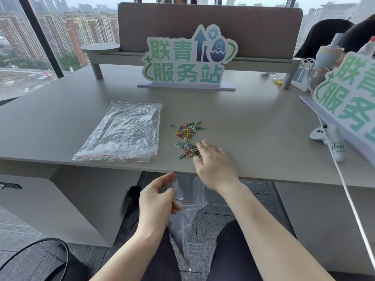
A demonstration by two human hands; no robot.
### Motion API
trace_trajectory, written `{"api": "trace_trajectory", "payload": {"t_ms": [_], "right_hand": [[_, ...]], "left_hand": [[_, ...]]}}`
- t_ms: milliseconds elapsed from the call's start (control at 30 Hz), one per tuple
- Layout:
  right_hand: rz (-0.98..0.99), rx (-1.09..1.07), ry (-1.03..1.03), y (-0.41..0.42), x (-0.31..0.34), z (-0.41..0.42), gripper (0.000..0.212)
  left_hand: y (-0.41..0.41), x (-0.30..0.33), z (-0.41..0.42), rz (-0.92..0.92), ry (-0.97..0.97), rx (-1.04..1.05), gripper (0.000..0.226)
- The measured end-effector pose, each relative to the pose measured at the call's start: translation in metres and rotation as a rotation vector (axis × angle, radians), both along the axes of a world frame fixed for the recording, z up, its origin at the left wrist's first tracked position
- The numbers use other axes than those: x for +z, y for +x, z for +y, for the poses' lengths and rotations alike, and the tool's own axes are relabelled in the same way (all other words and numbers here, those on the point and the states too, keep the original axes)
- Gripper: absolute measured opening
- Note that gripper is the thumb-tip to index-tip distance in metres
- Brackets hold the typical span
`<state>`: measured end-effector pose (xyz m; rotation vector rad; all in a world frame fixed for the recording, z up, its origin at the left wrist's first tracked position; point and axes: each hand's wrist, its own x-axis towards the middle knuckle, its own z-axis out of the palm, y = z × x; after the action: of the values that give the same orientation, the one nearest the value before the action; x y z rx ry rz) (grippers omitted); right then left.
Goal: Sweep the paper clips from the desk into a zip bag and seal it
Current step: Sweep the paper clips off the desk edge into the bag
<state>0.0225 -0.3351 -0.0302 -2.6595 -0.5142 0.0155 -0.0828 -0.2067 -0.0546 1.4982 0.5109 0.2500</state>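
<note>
Coloured paper clips lie on the grey desk (253,126) in two small heaps: a far heap (187,129) and a near heap (187,149). My right hand (214,163) rests flat on the desk with fingers spread, its fingertips touching the right side of the near heap. My left hand (159,196) is below the desk's front edge and pinches the top of a clear zip bag (186,211) with a red seal line. The bag hangs down over my lap, its mouth just under the desk edge.
A stack of spare clear zip bags (123,131) lies on the desk left of the clips. A green-lettered sign (188,59) stands at the back, another sign (349,102) at the right. A white cable (343,179) and a white toy (332,138) lie right.
</note>
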Motion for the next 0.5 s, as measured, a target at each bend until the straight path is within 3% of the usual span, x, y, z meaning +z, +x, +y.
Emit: {"api": "trace_trajectory", "payload": {"t_ms": [500], "right_hand": [[-0.048, 0.024, -0.057, -0.039, -0.006, 0.021, 0.056]], "left_hand": [[-0.001, 0.002, 0.002, 0.006, -0.032, 0.009, 0.053]]}}
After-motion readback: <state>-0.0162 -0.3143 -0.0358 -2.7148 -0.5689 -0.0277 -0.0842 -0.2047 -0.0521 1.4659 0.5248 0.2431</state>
